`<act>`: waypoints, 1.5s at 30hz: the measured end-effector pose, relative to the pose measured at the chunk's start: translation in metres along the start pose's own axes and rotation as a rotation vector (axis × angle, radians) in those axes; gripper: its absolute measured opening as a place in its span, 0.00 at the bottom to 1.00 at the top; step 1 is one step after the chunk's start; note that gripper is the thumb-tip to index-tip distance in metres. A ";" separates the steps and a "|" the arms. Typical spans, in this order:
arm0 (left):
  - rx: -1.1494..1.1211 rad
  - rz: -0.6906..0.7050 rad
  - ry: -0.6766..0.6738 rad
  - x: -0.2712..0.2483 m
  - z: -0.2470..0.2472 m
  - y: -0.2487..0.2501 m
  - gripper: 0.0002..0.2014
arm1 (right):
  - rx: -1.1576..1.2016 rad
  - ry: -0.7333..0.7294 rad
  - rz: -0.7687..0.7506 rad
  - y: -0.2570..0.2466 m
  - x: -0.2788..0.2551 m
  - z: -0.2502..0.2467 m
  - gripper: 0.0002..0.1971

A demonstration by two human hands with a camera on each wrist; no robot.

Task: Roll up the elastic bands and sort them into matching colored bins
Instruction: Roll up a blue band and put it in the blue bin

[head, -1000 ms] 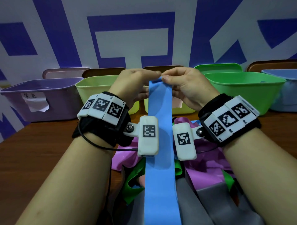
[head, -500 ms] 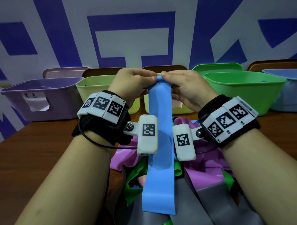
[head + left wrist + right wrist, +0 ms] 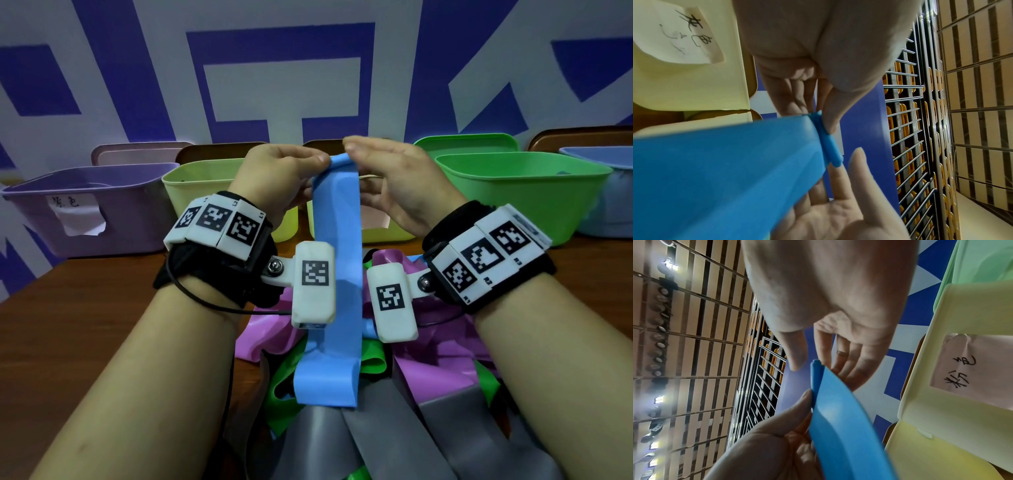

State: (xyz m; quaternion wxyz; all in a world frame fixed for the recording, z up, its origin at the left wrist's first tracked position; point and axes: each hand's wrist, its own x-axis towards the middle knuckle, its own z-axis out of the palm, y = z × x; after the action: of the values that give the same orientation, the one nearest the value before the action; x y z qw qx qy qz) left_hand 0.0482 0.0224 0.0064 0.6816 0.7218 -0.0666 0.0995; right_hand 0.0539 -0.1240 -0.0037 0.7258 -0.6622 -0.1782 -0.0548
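Since the earlier frames the free tail of the blue band [image 3: 337,274] had climbed: a second before it ran off the bottom of the head view, and now its lower end hung above the grey bands [image 3: 376,442], with a thin roll formed at the top. I had both hands raised in front of the bins. My left hand [image 3: 277,181] pinched the left end of that small roll between thumb and fingers, and my right hand [image 3: 394,178] pinched the right end the same way, thumb tip on top. From the left wrist view the roll [image 3: 828,142] showed as a tight blue cylinder, with the left thumb [image 3: 830,113] pressed on it and the flat of the band spreading back toward the camera. From the right wrist view the rolled edge [image 3: 817,376] sat between the right thumb [image 3: 795,353] and fingers [image 3: 849,363].

Below my wrists a loose heap of bands lay on the brown tabletop [image 3: 68,325]: pink [image 3: 445,370], green [image 3: 284,387] and grey. Beyond my hands stood a row of bins: a purple bin [image 3: 113,233] with a paper label at far left, a yellow-green bin [image 3: 202,185], a bright green bin [image 3: 534,202], and a pale blue bin [image 3: 613,205] at the right edge.
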 end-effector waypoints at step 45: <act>-0.108 -0.011 -0.034 0.003 -0.002 -0.003 0.10 | 0.011 0.051 -0.027 -0.001 0.001 0.002 0.06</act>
State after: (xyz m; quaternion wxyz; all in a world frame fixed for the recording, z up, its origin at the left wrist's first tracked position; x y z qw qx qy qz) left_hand 0.0521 0.0245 0.0044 0.7188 0.6860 -0.0795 0.0797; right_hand 0.0546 -0.1220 -0.0025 0.7331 -0.6539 -0.1688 -0.0806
